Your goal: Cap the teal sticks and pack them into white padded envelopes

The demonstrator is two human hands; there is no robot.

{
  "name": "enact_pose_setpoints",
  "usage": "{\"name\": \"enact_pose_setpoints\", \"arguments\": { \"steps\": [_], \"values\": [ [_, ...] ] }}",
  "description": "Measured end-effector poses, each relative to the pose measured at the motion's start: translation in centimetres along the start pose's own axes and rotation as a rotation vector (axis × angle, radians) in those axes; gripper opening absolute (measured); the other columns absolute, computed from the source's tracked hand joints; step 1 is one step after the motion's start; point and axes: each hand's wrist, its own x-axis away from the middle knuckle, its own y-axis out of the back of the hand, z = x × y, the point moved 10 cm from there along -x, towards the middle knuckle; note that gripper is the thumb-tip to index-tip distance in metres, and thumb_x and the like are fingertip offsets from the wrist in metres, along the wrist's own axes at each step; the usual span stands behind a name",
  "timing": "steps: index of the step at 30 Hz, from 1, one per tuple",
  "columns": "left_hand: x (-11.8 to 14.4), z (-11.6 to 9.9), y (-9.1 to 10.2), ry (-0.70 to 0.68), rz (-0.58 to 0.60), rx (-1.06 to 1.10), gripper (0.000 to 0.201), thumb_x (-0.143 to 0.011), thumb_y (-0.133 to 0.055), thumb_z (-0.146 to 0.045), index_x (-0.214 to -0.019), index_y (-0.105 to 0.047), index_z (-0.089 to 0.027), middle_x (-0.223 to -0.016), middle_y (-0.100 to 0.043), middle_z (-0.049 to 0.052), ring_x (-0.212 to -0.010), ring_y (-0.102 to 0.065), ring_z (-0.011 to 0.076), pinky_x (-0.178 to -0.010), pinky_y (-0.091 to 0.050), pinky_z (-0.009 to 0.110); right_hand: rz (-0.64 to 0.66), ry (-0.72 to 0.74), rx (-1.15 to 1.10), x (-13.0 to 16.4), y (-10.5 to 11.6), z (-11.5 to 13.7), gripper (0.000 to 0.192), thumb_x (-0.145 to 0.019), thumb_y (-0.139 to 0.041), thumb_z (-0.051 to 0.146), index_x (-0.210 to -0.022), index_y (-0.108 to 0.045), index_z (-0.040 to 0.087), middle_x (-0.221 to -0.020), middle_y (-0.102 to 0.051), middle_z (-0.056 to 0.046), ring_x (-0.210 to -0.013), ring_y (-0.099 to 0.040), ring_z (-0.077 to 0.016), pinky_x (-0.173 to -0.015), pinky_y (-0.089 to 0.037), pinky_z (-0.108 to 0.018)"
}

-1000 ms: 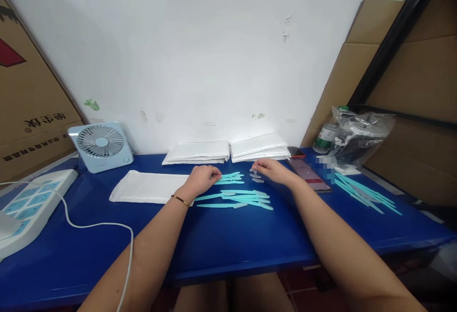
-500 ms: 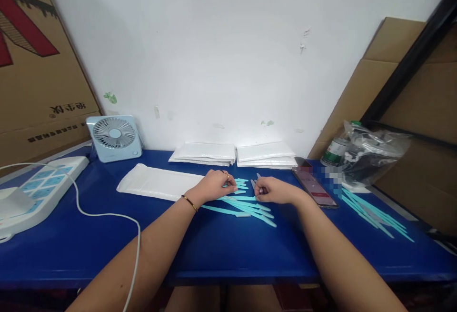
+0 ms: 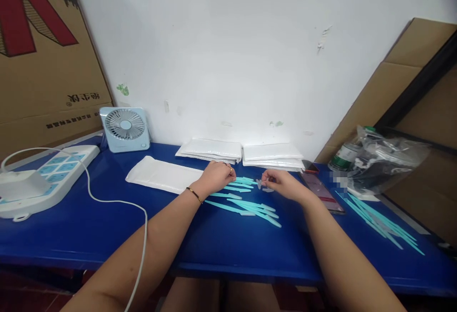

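Several thin turquoise sticks that look like eyebrow razors (image 3: 255,209) lie on the blue table in front of my hands, some with pale translucent caps at the ends. My left hand (image 3: 217,177) is closed, thumb against curled fingers, over the left part of the upper razors (image 3: 243,184). Whether it grips one is hidden. Just to the right, my right hand (image 3: 280,183) pinches at small translucent grey pieces (image 3: 259,184). What lies between its fingertips is too small to make out. A white padded pouch (image 3: 160,174) lies flat left of my left hand.
Two stacks of white pouches (image 3: 210,149) rest against the wall. On the right are a phone (image 3: 323,193), more turquoise razors (image 3: 382,221) and a clear plastic bag (image 3: 387,159). To the left stand a blue fan (image 3: 125,128) and a power strip (image 3: 71,157); a white cable (image 3: 110,201) crosses my left arm.
My hands have moved slightly up and away from the lower razors, which show more fully. The right hand has shifted a little right. The camera view has turned slightly.
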Motion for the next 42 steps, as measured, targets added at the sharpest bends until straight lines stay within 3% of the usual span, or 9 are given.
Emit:
{"name": "enact_pose_setpoints", "arguments": {
  "steps": [4, 10, 19, 25, 30, 33, 36, 39, 42],
  "values": [
    [1.0, 2.2, 0.5, 0.114, 0.122, 0.026, 0.031, -0.073, -0.06, -0.048, -0.093, -0.065, -0.024, -0.083, -0.066, -0.002, -0.077, -0.059, 0.0159, -0.072, -0.035, 0.027, -0.086, -0.025, 0.056, -0.2, 1.1, -1.2, 0.026, -0.076, -0.06, 0.04, -0.088, -0.061, 0.018, -0.075, -0.061, -0.002, -0.066, -0.053, -0.0146, -0.061, -0.04, -0.026],
    [2.8, 0.9, -1.6, 0.092, 0.439, -0.011, 0.02, -0.061, -0.071, -0.041, -0.066, -0.067, -0.022, -0.071, -0.065, -0.002, -0.068, -0.057, 0.0147, -0.077, -0.037, 0.029, -0.076, 0.071, 0.077, -0.5, 0.2, 0.5, 0.022, -0.083, -0.05, 0.036, -0.081, -0.064, 0.019, -0.08, -0.061, -0.003, -0.068, -0.054, -0.014, -0.062, -0.04, -0.025],
    [0.9, -1.9, -0.1, 0.027, 0.162, 0.205, 0.013, -0.076, -0.058, -0.032, -0.079, -0.064, -0.021, -0.075, -0.066, -0.001, -0.067, -0.058, 0.0133, -0.055, -0.035, 0.021, 0.05, 0.099, -0.109, -0.2, -2.5, 3.7, 0.029, -0.081, -0.055, 0.043, -0.093, -0.065, 0.018, -0.075, -0.064, -0.001, -0.063, -0.053, -0.0125, -0.058, -0.04, -0.023],
    [0.2, 0.0, -0.9, 0.063, 0.125, 0.138, 0.015, -0.079, -0.054, -0.033, -0.079, -0.064, -0.021, -0.076, -0.067, 0.0, -0.071, -0.06, 0.0148, -0.063, -0.039, 0.023, 0.002, -0.009, -0.096, -0.2, -0.3, 0.2, 0.032, -0.082, -0.051, 0.045, -0.085, -0.066, 0.016, -0.068, -0.062, -0.002, -0.059, -0.052, -0.013, -0.055, -0.038, -0.024],
    [0.2, 1.6, -1.6, 0.088, 0.039, 0.102, 0.042, -0.078, -0.056, -0.044, -0.114, -0.056, -0.022, -0.121, -0.057, 0.007, -0.111, -0.051, 0.0231, -0.089, -0.041, 0.03, -0.052, -0.04, 0.088, 0.4, 1.8, -0.5, 0.032, -0.072, -0.062, 0.046, -0.088, -0.066, 0.019, -0.081, -0.063, -0.005, -0.069, -0.054, -0.0163, -0.062, -0.041, -0.027],
    [0.2, 1.1, -2.8, 0.04, 0.075, 0.128, 0.052, -0.086, -0.045, -0.045, -0.13, -0.046, -0.017, -0.135, -0.047, 0.011, -0.125, -0.04, 0.0239, -0.099, -0.035, 0.033, 0.168, 0.009, 0.073, 1.1, -0.5, 0.8, 0.031, -0.069, -0.066, 0.045, -0.085, -0.066, 0.019, -0.078, -0.061, -0.003, -0.068, -0.053, -0.0151, -0.06, -0.041, -0.025],
    [0.3, -0.5, -4.1, -0.053, 0.187, 0.145, 0.047, -0.091, -0.037, -0.041, -0.128, -0.048, -0.015, -0.136, -0.046, 0.011, -0.126, -0.041, 0.0215, -0.103, -0.032, 0.03, 0.357, 0.004, 0.13, 1.9, -2.8, 1.0, 0.025, -0.065, -0.07, 0.036, -0.082, -0.066, 0.018, -0.072, -0.058, -0.001, -0.063, -0.052, -0.0138, -0.056, -0.038, -0.023],
    [0.8, -1.8, -4.5, -0.098, 0.275, 0.184, 0.045, -0.093, -0.032, -0.041, -0.127, -0.049, -0.016, -0.137, -0.046, 0.009, -0.125, -0.043, 0.0195, -0.103, -0.032, 0.029, 0.371, 0.0, 0.173, 1.8, -3.4, 0.8, 0.016, -0.068, -0.065, 0.028, -0.08, -0.065, 0.018, -0.07, -0.058, -0.001, -0.061, -0.051, -0.013, -0.054, -0.037, -0.023],
    [1.0, -2.8, -3.3, -0.103, 0.25, 0.236, 0.051, -0.093, -0.029, -0.047, -0.13, -0.046, -0.016, -0.136, -0.048, 0.009, -0.125, -0.042, 0.0183, -0.102, -0.033, 0.027, 0.315, 0.024, 0.132, 1.4, -3.1, 1.4, 0.014, -0.072, -0.061, 0.029, -0.08, -0.063, 0.018, -0.069, -0.057, 0.0, -0.061, -0.05, -0.0129, -0.055, -0.036, -0.023]
  ]
}}
